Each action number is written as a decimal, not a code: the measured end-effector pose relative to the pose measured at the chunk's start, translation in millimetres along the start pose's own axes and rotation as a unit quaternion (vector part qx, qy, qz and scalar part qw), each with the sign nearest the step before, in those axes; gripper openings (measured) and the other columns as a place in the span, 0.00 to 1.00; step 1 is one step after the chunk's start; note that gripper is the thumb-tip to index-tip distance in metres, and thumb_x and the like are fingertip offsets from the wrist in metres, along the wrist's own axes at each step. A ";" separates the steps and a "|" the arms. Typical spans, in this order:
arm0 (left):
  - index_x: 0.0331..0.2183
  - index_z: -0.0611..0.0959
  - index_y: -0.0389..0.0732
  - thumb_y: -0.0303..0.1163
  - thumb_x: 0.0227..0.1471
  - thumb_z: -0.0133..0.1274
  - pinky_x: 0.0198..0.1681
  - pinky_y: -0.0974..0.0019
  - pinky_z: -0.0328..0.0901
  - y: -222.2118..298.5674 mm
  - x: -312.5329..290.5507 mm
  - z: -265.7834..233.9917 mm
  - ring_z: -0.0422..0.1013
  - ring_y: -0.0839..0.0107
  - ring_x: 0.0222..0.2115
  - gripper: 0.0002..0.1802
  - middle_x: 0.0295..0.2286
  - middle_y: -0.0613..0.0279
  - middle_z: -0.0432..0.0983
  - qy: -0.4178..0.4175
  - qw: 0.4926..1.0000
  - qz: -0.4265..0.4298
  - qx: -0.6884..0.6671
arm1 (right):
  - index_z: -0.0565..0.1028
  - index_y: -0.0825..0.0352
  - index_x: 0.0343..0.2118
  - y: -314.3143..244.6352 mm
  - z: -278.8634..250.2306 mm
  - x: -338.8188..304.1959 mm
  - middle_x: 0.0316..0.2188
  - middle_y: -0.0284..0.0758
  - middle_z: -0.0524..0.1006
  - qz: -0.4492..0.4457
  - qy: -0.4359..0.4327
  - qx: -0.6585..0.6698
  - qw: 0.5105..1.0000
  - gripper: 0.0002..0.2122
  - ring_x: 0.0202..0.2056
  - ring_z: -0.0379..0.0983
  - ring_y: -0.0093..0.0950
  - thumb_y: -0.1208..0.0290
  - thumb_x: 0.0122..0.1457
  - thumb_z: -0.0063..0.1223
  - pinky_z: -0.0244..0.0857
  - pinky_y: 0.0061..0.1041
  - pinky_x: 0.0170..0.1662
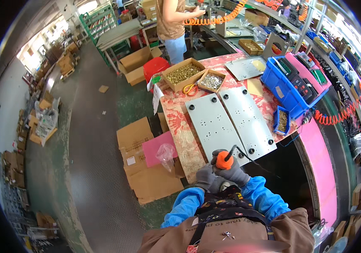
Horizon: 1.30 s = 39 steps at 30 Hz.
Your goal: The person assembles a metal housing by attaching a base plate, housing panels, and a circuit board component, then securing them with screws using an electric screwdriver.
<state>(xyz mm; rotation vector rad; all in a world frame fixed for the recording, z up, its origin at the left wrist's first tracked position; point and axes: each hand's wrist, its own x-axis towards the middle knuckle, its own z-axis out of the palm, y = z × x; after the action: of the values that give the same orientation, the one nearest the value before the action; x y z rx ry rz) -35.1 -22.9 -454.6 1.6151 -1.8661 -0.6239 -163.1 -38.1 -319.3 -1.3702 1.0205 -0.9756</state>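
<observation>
Grey-gloved right grip [237,174] holds a rounded orange tool [224,161] near perforated plates [215,131].

On the surface [180,122], a left plate [214,128] lies beside a right plate [249,120]; behind the left one stand a parts box [189,81] and, to its right, a smaller box [208,90]; scissors [190,89] lie before the parts box; a bin [273,82] stands right of the plates, a small tray [280,132] before it; left of the surface, a sheet [151,152] lies on cardboard [153,185].

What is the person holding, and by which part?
The right hand grips a corded power tool around its orange body; whether the left hand holds anything cannot be told.
</observation>
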 end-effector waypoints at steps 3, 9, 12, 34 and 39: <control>0.32 0.77 0.49 0.41 0.41 0.54 0.30 0.54 0.65 -12.6 9.7 -3.4 0.72 0.52 0.30 0.13 0.26 0.55 0.76 -0.049 0.998 0.013 -0.044 | 0.67 0.68 0.46 -9.2 7.9 0.8 0.32 0.30 0.75 -0.034 -0.011 -0.043 0.998 0.24 0.34 0.71 0.20 0.78 0.44 0.60 0.66 0.21 0.39; 0.35 0.80 0.48 0.41 0.42 0.55 0.29 0.54 0.66 1.6 14.5 -30.9 0.73 0.54 0.29 0.15 0.25 0.54 0.76 -0.123 0.983 0.021 0.136 | 0.64 0.67 0.50 -20.7 14.6 -8.9 0.34 0.32 0.74 -0.070 0.014 0.023 0.997 0.25 0.37 0.70 0.21 0.81 0.45 0.57 0.65 0.24 0.43; 0.37 0.80 0.50 0.44 0.43 0.56 0.29 0.56 0.66 26.6 14.8 -30.8 0.73 0.56 0.29 0.17 0.25 0.55 0.76 -0.053 0.998 0.039 0.024 | 0.60 0.67 0.50 -50.7 -11.0 -25.8 0.33 0.36 0.73 -0.052 0.056 0.378 0.923 0.25 0.40 0.71 0.27 0.86 0.47 0.52 0.66 0.29 0.47; 0.49 0.70 0.34 0.28 0.58 0.43 0.37 0.76 0.69 90.5 48.4 4.3 0.69 0.71 0.38 0.17 0.40 0.56 0.72 0.111 0.704 -0.326 -0.621 | 0.65 0.70 0.46 180.9 -688.3 -183.7 0.35 0.49 0.73 0.270 0.652 -0.310 0.638 0.22 0.34 0.73 0.42 0.68 0.46 0.47 0.66 0.36 0.36; 0.46 0.72 0.36 0.33 0.58 0.45 0.37 0.76 0.70 40.2 90.3 3.2 0.70 0.70 0.41 0.16 0.41 0.56 0.72 -0.021 0.489 -0.274 -0.828 | 0.70 0.72 0.45 168.0 -632.2 -142.1 0.45 0.52 0.69 0.354 0.487 -0.431 0.672 0.20 0.46 0.68 0.46 0.68 0.48 0.46 0.61 0.36 0.50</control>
<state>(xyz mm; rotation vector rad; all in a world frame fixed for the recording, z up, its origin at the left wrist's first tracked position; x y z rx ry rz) -74.3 -105.9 -417.9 0.5644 0.0273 -1.8517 -816.2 -84.8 -458.4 -0.8312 2.8592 -0.5375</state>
